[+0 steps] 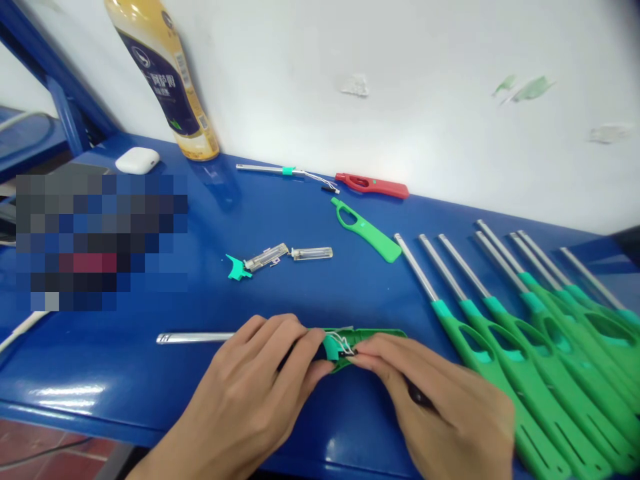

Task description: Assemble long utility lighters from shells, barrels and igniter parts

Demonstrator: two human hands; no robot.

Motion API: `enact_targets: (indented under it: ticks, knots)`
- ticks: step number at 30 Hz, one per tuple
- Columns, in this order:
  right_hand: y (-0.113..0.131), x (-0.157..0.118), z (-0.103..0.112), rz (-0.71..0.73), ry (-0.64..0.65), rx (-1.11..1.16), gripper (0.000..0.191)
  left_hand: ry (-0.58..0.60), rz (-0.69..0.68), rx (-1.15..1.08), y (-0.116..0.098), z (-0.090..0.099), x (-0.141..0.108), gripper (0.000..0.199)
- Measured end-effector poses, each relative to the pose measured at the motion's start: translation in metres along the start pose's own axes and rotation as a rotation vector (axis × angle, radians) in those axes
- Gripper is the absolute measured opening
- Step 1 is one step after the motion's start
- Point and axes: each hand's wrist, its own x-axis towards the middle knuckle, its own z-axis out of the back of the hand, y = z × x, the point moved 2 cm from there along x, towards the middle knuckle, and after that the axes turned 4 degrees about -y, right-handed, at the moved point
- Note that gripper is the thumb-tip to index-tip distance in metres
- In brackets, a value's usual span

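Near the front of the blue table, my left hand point(263, 377) is closed round the middle of a green lighter casing point(383, 332), from which a silver tube point(195, 338) sticks out to the left. White wires point(341, 341) and a teal piece point(331, 347) show in the open casing between my hands. The fingertips of my right hand point(435, 393) are pinched at the wire ends, on a small black part point(350, 353). Something dark shows under the right palm, too hidden to name.
Several green lighters point(500, 373) lie at the right. Beyond my hands are a teal trigger point(239, 267), clear fuel tanks point(312, 253), a green half casing point(373, 237), a red casing point(380, 187) and a wired tube point(265, 169). A bottle point(170, 87) and white case point(137, 161) stand back left.
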Motion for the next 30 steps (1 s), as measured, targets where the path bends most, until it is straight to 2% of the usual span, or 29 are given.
enact_targets:
  ticks: [14,20,25,30]
  knots:
    - [0.003,0.007,0.003,-0.03,0.017,0.073,0.014,0.002,0.007,-0.033,0.001,0.0,0.001,0.017]
    - [0.001,0.009,0.008,-0.017,0.111,0.066,0.018,0.016,0.011,-0.052,0.001,0.0,0.002,0.018]
    - [0.003,0.012,0.01,-0.075,0.118,0.053,0.016,0.034,0.016,-0.065,0.002,0.0,0.001,0.018]
    - [0.005,0.016,0.01,-0.157,0.189,0.053,0.018,0.044,0.017,-0.069,0.001,-0.002,-0.002,0.021]
